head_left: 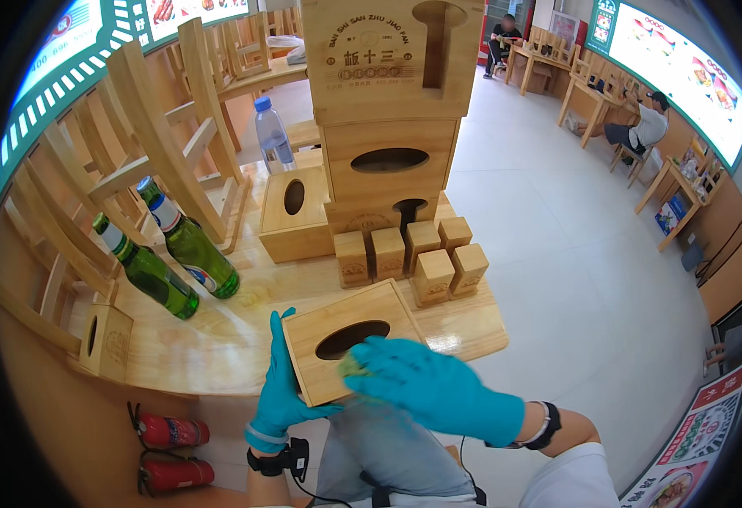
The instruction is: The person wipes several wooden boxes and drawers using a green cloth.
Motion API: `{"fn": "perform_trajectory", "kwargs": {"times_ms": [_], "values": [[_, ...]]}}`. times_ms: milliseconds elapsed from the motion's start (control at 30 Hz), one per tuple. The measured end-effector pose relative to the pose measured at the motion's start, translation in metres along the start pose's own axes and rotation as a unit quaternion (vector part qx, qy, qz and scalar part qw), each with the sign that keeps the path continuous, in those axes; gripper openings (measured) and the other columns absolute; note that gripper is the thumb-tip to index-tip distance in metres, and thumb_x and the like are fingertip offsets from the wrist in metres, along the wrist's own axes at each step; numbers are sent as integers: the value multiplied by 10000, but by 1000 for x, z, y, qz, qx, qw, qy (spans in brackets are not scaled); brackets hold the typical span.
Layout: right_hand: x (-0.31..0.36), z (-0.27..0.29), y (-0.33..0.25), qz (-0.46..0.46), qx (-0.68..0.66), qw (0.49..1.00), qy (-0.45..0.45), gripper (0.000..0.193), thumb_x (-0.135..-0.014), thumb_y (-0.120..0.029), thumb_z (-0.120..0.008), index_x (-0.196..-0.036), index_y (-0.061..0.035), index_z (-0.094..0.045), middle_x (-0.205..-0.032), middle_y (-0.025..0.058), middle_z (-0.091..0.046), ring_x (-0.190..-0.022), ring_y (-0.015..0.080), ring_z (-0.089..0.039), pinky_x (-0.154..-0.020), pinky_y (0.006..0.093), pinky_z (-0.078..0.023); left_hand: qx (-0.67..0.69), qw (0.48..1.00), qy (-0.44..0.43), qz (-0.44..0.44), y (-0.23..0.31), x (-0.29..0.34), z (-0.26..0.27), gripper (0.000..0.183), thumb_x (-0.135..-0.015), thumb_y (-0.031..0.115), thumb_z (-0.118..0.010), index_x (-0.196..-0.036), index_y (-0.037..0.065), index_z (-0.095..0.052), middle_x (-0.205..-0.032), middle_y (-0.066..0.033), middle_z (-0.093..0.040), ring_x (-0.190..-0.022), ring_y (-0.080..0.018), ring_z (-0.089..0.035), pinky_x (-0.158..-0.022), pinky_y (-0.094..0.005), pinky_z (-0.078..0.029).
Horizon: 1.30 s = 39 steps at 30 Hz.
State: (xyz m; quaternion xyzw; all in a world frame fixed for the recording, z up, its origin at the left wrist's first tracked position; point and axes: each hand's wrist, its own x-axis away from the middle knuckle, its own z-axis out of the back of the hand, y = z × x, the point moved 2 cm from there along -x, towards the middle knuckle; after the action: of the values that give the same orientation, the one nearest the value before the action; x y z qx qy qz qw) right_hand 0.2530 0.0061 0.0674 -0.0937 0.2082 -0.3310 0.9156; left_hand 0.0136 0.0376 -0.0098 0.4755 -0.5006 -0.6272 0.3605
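A wooden tissue box (377, 303) with an oval slot is tilted in front of me at the table's near edge. My left hand (279, 391), in a blue-green rubber glove, grips it by its left side and lower corner. Over the right part of the lid lies my right hand (430, 385), gloved alike, its fingers closed on a yellowish-green sponge (353, 369). The sponge presses on the wood beside the slot, mostly covered by the fingers. Just beyond stand several small wooden blocks or holders (433, 276).
Wooden boxes (388, 140) are stacked high behind the holders, with another tissue box (279, 237) beside them. Two green glass bottles (157, 279) and a clear water bottle (273, 135) stand leftward, near upturned chairs (159, 127). Fire extinguishers (172, 430) sit below. Two people sit farther off.
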Motion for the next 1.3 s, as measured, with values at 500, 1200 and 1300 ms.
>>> {"fn": "perform_trajectory", "kwargs": {"times_ms": [500,1200,1300], "values": [[-39,34,-6,27,34,999,-25,618,-880,-135,-668,-1465,-250,-510,-1561,139,-404,-1393,368,-435,-1091,460,-453,-109,982,-156,-7,-4,-8,-10,1458,-536,398,-990,-1615,67,-66,-1645,-185,-214,-1503,-354,-269,-1210,-451,-285],[-21,16,41,-12,95,991,-94,641,-910,-170,-666,-1505,-264,-446,-1570,115,-396,-1378,353,-462,-975,402,-558,-80,990,-107,-33,0,-11,-15,1551,-497,408,-996,-1611,49,21,-1627,-192,-253,-1475,-362,-325,-1198,-453,-310],[-10,26,44,-37,80,993,-84,605,-919,-196,-665,-1487,-250,-463,-1564,107,-407,-1355,350,-488,-978,412,-554,-88,990,-107,-31,2,-10,-15,1547,-497,400,-996,-1611,47,18,-1626,-188,-257,-1477,-357,-324,-1200,-450,-305]]}}
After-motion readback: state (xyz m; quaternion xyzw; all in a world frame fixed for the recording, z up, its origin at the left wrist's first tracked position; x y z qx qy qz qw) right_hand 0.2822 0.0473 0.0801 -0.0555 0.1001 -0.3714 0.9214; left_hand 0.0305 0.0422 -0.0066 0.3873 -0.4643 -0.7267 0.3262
